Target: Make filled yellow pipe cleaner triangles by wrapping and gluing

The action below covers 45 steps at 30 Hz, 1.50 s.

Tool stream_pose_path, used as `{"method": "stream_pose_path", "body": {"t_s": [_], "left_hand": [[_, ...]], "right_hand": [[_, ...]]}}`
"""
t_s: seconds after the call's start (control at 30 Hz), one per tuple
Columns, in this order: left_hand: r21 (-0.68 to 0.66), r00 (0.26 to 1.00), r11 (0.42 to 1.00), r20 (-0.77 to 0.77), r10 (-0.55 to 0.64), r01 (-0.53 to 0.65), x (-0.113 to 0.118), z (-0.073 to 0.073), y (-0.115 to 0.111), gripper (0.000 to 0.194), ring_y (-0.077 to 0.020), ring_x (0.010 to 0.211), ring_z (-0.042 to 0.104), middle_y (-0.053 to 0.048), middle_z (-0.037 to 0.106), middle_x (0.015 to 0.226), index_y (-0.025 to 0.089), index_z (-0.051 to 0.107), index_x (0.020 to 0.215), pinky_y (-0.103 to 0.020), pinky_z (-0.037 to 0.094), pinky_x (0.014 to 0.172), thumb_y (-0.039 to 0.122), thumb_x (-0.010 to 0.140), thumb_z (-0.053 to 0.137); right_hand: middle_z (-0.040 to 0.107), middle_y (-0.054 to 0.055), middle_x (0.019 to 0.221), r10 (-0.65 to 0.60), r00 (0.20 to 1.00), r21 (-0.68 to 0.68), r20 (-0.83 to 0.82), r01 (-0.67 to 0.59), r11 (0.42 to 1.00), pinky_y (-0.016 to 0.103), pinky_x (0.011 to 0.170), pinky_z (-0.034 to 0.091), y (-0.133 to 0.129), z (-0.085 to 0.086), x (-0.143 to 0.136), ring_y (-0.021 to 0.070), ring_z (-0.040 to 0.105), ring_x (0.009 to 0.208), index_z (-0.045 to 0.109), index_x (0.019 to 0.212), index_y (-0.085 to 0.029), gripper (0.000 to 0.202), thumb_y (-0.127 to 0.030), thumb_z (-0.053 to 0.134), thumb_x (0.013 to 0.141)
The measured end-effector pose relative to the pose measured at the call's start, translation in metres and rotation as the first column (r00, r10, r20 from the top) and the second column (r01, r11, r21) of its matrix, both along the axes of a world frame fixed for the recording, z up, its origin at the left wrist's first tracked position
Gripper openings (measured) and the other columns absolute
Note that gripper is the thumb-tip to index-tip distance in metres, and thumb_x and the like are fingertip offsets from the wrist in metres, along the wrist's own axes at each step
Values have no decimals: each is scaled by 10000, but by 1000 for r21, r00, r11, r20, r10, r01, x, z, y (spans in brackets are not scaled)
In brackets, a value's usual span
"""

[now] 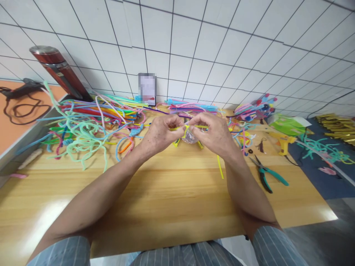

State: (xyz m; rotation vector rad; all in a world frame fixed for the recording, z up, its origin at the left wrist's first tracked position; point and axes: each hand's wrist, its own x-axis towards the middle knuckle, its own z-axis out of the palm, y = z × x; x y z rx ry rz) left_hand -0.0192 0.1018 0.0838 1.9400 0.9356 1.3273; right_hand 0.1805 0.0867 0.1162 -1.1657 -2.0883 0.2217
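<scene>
Above the middle of the wooden table, my left hand [163, 133] pinches a yellow pipe cleaner [186, 130] between thumb and forefinger. My right hand [212, 133] meets it from the other side, its thumb and fingertips closed on the same yellow strand. Just behind and below the fingertips is a clear, round, shiny object [190, 138], partly covered by the hands, with yellow pieces around it. Whether it is attached to the strand I cannot tell. A yellow end [220, 168] hangs or lies beside my right wrist.
Tangled mint-green pipe cleaners [85, 142] spread at left, near a red thermos [59, 72]. A phone [148, 89] leans on the tiled wall. Teal-handled pliers [266, 173] and a yellow glue gun [283, 142] lie at right. A colourful pipe-cleaner bundle [191, 107] is at the back.
</scene>
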Motion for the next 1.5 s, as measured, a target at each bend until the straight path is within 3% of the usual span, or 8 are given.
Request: {"method": "stream_pose_path", "body": {"t_s": [0.17,0.87,1.23,1.5], "left_hand": [[-72,992,997,128,19,-10,4,-3,1,130,-108,577,546,14,650,630,172,656,667,-234,418,556,224,784,678],[-152,970,985,238,-41,79,5,-8,5,153,-111,604,540,4,655,666,173,677,711,-241,440,580,283,803,730],[-144,974,989,225,13,20,7,-8,5,139,-125,615,566,1,674,665,183,679,700,-249,465,586,280,781,737],[-152,939,987,332,92,-43,11,-10,0,162,-115,608,540,11,650,665,183,673,705,-264,468,622,303,779,751]], "right_hand": [[776,18,882,-25,1000,104,-5,26,994,365,829,508,-1,1,1,205,693,858,731,841,-236,118,-147,656,865],[784,2,834,-83,992,120,-91,94,988,361,804,521,-4,-4,-6,190,702,796,726,820,-241,122,-145,663,861],[778,7,842,-98,987,75,-129,109,991,371,795,532,-5,-4,-9,191,689,789,740,826,-246,121,-163,664,871],[769,27,876,-43,982,61,-182,55,997,346,775,534,-3,-12,-13,194,701,826,768,894,-229,112,-173,671,895]]}}
